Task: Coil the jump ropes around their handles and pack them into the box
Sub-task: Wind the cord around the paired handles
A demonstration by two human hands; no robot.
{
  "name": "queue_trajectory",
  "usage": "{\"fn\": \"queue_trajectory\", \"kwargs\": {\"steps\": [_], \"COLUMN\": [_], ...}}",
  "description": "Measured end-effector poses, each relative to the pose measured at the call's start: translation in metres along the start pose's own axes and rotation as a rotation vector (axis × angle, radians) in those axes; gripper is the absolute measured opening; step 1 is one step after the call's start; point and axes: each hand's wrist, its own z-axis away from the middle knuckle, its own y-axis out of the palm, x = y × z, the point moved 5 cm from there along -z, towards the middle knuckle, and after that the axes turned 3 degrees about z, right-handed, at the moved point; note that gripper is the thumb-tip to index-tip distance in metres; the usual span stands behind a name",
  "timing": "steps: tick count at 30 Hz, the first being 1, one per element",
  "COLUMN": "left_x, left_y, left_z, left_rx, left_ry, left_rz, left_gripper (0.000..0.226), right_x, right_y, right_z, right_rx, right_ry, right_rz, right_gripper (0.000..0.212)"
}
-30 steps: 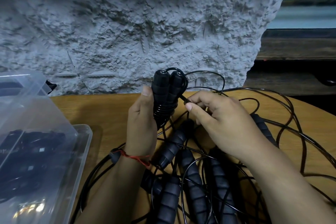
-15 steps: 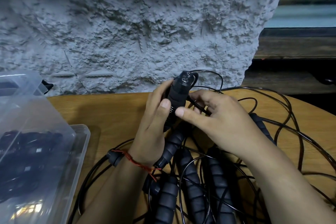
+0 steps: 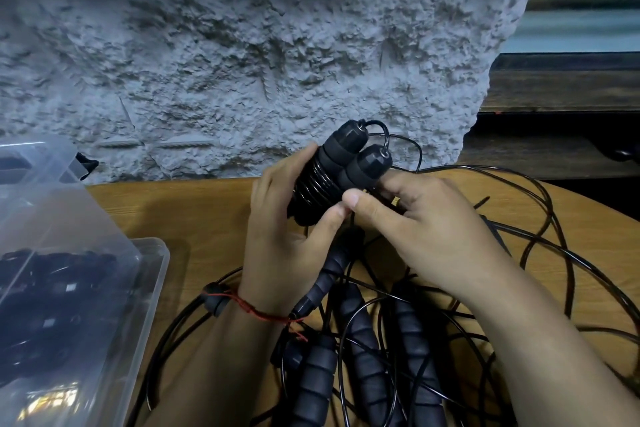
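Wooden table (image 3: 207, 211): left hand (image 3: 280, 236) grips paired handles (image 3: 346, 163); right hand (image 3: 426, 229) pinches cord (image 3: 313, 184) against handles. Advise tight, adjacent turns.

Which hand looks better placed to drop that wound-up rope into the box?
Left, probably. The left hand grips the handles with cord coiled round them, and the box stands on that side. The right hand only pinches them from the other side and would have to reach across.

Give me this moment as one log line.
left hand: grips handle bundle, rope partly coiled | right hand: pinches same bundle | loose ropes: tangled on table | box: at left, partly filled
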Motion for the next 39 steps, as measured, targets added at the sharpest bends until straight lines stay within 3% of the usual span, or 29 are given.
{"fn": "queue_trajectory", "kwargs": {"steps": [5, 8, 11, 14, 16, 18, 20, 23, 26, 30, 34, 36, 39], "left_x": [-0.011, -0.007, -0.003, 0.01, 0.022, 0.024, 0.016, 0.011, 0.014, 0.014, 0.017, 0.016, 0.007], "left_y": [-0.001, 0.0, 0.005, 0.005, 0.008, 0.019, 0.026, 0.021, 0.015, 0.012, 0.01, 0.009, 0.009], "left_z": [0.001, 0.002, 0.003, 0.0, -0.001, 0.004, 0.01, 0.011, 0.008, -0.002, -0.005, -0.005, -0.007], "left_rx": [-0.114, -0.089, 0.045, 0.03, 0.048, 0.273, 0.544, 0.59, 0.479, 0.298, 0.138, 0.099, 0.105], "left_ry": [0.151, 0.103, -0.008, -0.226, -0.508, -0.774, -0.856, -0.8, -0.733, -0.588, -0.553, -0.489, -0.37], "left_rz": [-0.057, -0.03, 0.203, 0.521, 0.725, 0.96, 1.101, 1.204, 1.202, 1.096, 0.998, 0.947, 0.804], "left_gripper": [0.063, 0.067, 0.061, 0.052, 0.059, 0.078, 0.083, 0.074, 0.078, 0.073, 0.079, 0.069, 0.051], "right_x": [0.003, 0.002, 0.001, 0.003, 0.006, 0.012, 0.015, 0.012, 0.006, 0.005, 0.002, -0.001, 0.0], "right_y": [0.004, 0.005, 0.001, -0.006, -0.007, -0.006, -0.004, -0.003, -0.001, -0.008, -0.001, 0.002, -0.003], "right_z": [0.0, -0.001, -0.001, 0.0, 0.0, 0.001, 0.002, 0.001, -0.001, -0.002, -0.002, -0.002, -0.003], "right_rx": [0.004, -0.037, -0.097, -0.128, -0.082, -0.012, 0.035, 0.051, 0.071, 0.0, -0.008, 0.02, 0.035], "right_ry": [0.014, 0.015, 0.018, 0.006, -0.019, -0.069, -0.1, -0.131, -0.133, -0.071, -0.049, -0.029, -0.023], "right_rz": [-0.137, -0.171, -0.247, -0.328, -0.378, -0.397, -0.425, -0.449, -0.401, -0.386, -0.167, -0.095, -0.237], "right_gripper": [0.035, 0.035, 0.024, 0.015, 0.015, 0.019, 0.022, 0.021, 0.036, 0.02, 0.019, 0.024, 0.022]}}
